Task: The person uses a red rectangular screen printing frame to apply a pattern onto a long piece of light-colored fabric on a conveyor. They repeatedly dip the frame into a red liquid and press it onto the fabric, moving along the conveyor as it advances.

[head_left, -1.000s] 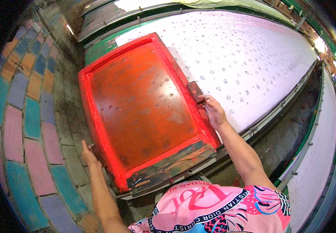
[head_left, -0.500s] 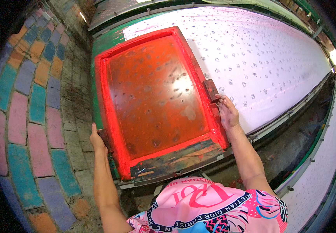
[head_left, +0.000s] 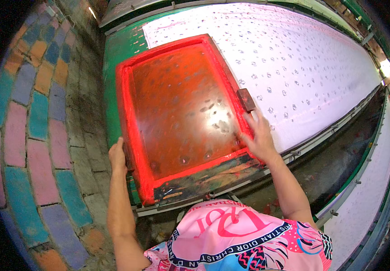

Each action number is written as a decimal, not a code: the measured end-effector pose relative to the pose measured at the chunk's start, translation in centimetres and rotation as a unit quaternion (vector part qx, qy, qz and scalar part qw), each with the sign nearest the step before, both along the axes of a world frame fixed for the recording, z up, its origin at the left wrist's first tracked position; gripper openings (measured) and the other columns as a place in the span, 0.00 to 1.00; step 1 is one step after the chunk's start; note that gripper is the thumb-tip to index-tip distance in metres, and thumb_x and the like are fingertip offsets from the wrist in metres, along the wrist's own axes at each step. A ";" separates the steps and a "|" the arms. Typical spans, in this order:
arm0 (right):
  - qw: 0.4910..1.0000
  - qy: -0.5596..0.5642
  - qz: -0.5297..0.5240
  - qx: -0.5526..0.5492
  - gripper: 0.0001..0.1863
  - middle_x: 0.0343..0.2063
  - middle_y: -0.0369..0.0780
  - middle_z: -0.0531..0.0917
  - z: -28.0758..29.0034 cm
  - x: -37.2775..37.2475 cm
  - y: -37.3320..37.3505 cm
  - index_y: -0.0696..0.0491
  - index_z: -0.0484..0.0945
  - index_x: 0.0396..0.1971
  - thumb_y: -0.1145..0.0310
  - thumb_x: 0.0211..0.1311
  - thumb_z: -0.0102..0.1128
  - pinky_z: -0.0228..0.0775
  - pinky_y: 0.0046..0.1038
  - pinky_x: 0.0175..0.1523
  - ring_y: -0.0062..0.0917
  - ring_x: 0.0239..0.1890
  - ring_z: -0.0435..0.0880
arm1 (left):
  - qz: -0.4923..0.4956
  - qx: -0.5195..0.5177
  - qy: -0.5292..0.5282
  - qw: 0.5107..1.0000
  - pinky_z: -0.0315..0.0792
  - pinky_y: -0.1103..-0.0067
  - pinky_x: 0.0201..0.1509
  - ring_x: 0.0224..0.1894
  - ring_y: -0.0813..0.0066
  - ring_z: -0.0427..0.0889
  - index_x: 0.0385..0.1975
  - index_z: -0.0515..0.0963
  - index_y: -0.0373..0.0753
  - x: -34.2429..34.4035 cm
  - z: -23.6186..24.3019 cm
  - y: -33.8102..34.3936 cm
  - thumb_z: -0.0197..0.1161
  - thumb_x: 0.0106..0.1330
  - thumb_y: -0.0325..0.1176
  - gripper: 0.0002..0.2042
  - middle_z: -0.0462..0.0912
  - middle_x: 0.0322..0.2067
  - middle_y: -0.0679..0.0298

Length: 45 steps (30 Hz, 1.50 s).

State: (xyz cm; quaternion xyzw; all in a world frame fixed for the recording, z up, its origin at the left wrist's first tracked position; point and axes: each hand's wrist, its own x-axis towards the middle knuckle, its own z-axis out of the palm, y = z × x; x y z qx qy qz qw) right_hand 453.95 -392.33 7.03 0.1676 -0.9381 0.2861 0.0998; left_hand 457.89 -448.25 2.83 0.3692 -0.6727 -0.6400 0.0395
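A red-rimmed screen-printing frame (head_left: 177,108), with a smeared orange-brown middle, lies on the green printing table (head_left: 113,90). My left hand (head_left: 118,156) is closed on its left edge, thumb up. My right hand (head_left: 260,135) is open, somewhat blurred, its fingers spread at the frame's right rim, just below a dark block (head_left: 245,99) fixed there. Right of the frame, white fabric (head_left: 312,81) printed with small scattered dark motifs covers the table.
Colourful painted bricks and bare grey brick (head_left: 41,153) run along my left. A metal rail (head_left: 312,140) edges the table. Another long white-covered table (head_left: 366,194) lies at the right, beyond a dark gap.
The frame has shifted slightly left relative to the fabric, uncovering less green at left. My right hand has slid down off the dark block, its fingers loosening and spreading. My left hand still grips the edge.
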 end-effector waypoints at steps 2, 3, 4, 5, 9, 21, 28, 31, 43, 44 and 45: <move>0.985 -0.035 0.166 0.041 0.33 0.70 0.57 0.76 3.4 3.5 -1.8 0.49 0.82 0.66 0.60 0.60 0.79 0.67 0.52 0.78 0.56 0.73 0.75 | -0.111 -0.104 -0.098 0.983 0.76 0.64 0.69 0.64 0.58 0.83 0.66 0.78 0.27 -0.3 0.6 -1.0 0.69 0.78 0.43 0.27 0.81 0.65 0.51; 0.961 -0.105 0.256 -0.027 0.33 0.69 0.53 0.80 4.2 5.1 -2.9 0.48 0.83 0.66 0.60 0.58 0.80 0.71 0.51 0.75 0.52 0.71 0.78 | -0.127 -0.129 -0.056 0.982 0.76 0.64 0.70 0.65 0.58 0.83 0.68 0.76 0.28 -0.4 0.3 -1.0 0.71 0.76 0.39 0.27 0.81 0.66 0.50; 0.936 -0.176 0.304 0.037 0.34 0.68 0.49 0.81 3.8 6.9 -3.3 0.47 0.83 0.65 0.61 0.56 0.82 0.75 0.48 0.72 0.49 0.69 0.80 | -0.143 -0.154 -0.012 0.978 0.75 0.64 0.71 0.65 0.58 0.82 0.70 0.75 0.28 -0.6 -0.3 -0.8 0.72 0.74 0.35 0.29 0.80 0.67 0.50; 0.925 -0.140 0.349 0.051 0.36 0.67 0.48 0.81 3.8 8.2 -4.3 0.48 0.83 0.65 0.62 0.54 0.82 0.77 0.47 0.70 0.48 0.67 0.82 | -0.152 -0.182 0.032 0.971 0.75 0.64 0.72 0.66 0.58 0.82 0.72 0.73 0.29 -0.6 -0.4 -1.1 0.74 0.71 0.32 0.31 0.79 0.68 0.50; 0.927 -0.049 0.333 0.168 0.31 0.60 0.46 0.85 4.7 10.1 -6.9 0.50 0.85 0.61 0.65 0.53 0.78 0.79 0.46 0.66 0.44 0.61 0.86 | -0.152 -0.061 0.146 0.976 0.72 0.66 0.77 0.72 0.59 0.78 0.77 0.67 0.29 -1.3 -0.8 -0.5 0.68 0.64 0.20 0.37 0.76 0.72 0.49; 0.897 -0.197 0.242 0.311 0.19 0.39 0.49 0.91 7.5 5.3 -15.1 0.44 0.89 0.51 0.69 0.58 0.68 0.85 0.52 0.48 0.48 0.43 0.93 | -0.145 -0.126 0.174 0.966 0.74 0.68 0.74 0.69 0.59 0.82 0.67 0.80 0.28 -0.4 -1.0 -0.4 0.72 0.61 0.24 0.30 0.83 0.67 0.49; 0.878 -0.258 0.241 0.321 0.19 0.38 0.50 0.92 8.5 5.4 -15.4 0.46 0.90 0.49 0.72 0.56 0.67 0.84 0.52 0.50 0.48 0.45 0.92 | -0.128 -0.103 0.197 0.967 0.71 0.68 0.78 0.73 0.57 0.80 0.62 0.83 0.28 -1.1 -1.8 -1.0 0.73 0.59 0.25 0.27 0.81 0.71 0.46; 0.861 -0.273 0.229 0.362 0.21 0.41 0.50 0.91 9.3 7.4 -15.9 0.48 0.88 0.53 0.73 0.57 0.67 0.83 0.51 0.55 0.50 0.48 0.91 | -0.133 -0.137 0.174 0.966 0.71 0.68 0.77 0.73 0.58 0.79 0.63 0.83 0.29 -0.7 -1.1 -0.4 0.73 0.59 0.27 0.28 0.81 0.71 0.47; 0.942 0.004 0.227 0.248 0.35 0.59 0.40 0.87 3.1 11.6 -12.9 0.44 0.85 0.62 0.71 0.47 0.74 0.81 0.40 0.64 0.36 0.61 0.87 | -0.129 -0.204 0.136 0.961 0.77 0.67 0.70 0.61 0.57 0.86 0.65 0.81 0.29 -0.3 -1.1 -0.2 0.73 0.63 0.30 0.29 0.86 0.62 0.49; 0.943 0.015 0.225 0.246 0.34 0.59 0.40 0.87 2.6 10.9 -12.8 0.44 0.85 0.62 0.71 0.49 0.73 0.81 0.40 0.64 0.36 0.60 0.87 | -0.128 -0.227 0.135 0.956 0.77 0.67 0.69 0.61 0.57 0.86 0.66 0.81 0.29 -0.2 0.1 0.4 0.73 0.63 0.30 0.29 0.86 0.62 0.49; 0.943 0.025 0.224 0.244 0.32 0.59 0.40 0.87 1.9 10.0 -12.4 0.44 0.86 0.61 0.70 0.51 0.72 0.81 0.40 0.64 0.36 0.60 0.88 | -0.141 -0.229 0.106 0.957 0.75 0.65 0.71 0.63 0.54 0.84 0.66 0.80 0.30 0.1 1.3 1.2 0.74 0.65 0.32 0.29 0.86 0.61 0.49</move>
